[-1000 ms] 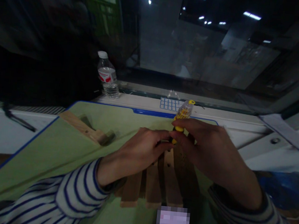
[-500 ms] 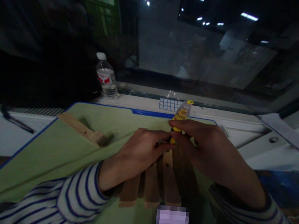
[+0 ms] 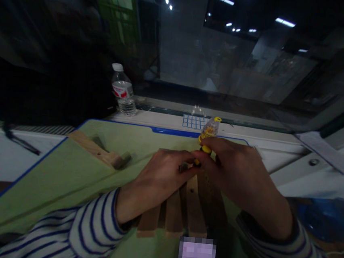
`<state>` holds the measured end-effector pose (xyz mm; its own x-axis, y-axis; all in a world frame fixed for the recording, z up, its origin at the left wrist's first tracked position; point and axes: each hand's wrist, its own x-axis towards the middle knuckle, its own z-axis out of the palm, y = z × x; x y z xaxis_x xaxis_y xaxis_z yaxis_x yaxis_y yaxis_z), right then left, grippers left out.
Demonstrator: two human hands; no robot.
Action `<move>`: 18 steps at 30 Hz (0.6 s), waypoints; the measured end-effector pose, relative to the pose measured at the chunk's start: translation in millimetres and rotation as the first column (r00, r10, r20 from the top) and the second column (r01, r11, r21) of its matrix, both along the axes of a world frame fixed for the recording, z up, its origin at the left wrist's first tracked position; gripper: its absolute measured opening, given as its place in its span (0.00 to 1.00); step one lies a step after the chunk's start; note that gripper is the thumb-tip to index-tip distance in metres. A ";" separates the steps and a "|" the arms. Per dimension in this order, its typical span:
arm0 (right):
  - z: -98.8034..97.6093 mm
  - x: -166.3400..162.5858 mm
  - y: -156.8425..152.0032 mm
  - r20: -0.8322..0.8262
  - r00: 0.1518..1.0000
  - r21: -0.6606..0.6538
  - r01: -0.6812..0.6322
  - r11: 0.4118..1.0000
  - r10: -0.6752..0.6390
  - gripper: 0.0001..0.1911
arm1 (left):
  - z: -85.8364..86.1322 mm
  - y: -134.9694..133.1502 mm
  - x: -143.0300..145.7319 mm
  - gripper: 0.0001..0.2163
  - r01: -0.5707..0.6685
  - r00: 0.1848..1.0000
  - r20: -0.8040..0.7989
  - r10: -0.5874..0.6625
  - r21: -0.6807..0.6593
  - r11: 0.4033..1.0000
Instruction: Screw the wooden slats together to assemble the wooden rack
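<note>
In the head view, a dark window [image 3: 182, 49] is seen across the background, with ceiling lights shown in its glass. Below it runs a white sill [image 3: 157, 118], on which a clear bottle [image 3: 123, 94] with a white cap and a red-and-white label is stood upright, and a blue-and-white grid sheet [image 3: 191, 121] is laid. A pale green tabletop [image 3: 63, 187], edged in blue, is set against the sill. On its far left part a wooden piece [image 3: 89, 147] is placed at a slant, with a dark hole seen in it and a short block at its nearer end.

Near the middle of the tabletop, a yellow-handled tool [image 3: 210, 128] with a clear upper end is held by the right hand [image 3: 243, 172], its thumb and fingers closed around the yellow part. The tool is tilted, its top leaned toward the window; its lower tip is hidden. The left hand [image 3: 161, 176] is brought right up to the lower end, thumb and forefinger nearly together; whether anything is gripped between them cannot be told. Beneath the hands, three wooden slats [image 3: 175, 216] are laid side by side, narrow gaps left between them, and partly covered by the left hand. Striped sleeves [image 3: 95, 227] are worn on both arms.
</note>
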<state>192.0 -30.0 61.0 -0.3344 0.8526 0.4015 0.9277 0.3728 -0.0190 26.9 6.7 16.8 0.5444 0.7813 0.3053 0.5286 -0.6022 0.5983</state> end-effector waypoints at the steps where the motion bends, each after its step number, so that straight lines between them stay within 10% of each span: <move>1: -0.3 -1.2 -0.1 0.004 1.000 0.000 0.007 1.000 -0.007 0.15 | -0.3 0.0 0.0 0.07 0.000 1.000 -0.001 0.000 0.007 1.000; 18: 1.9 3.8 -1.8 -0.169 0.965 -0.012 -0.205 0.979 0.200 0.13 | -0.4 2.2 -5.2 0.11 0.119 0.993 0.001 -0.119 -0.096 0.988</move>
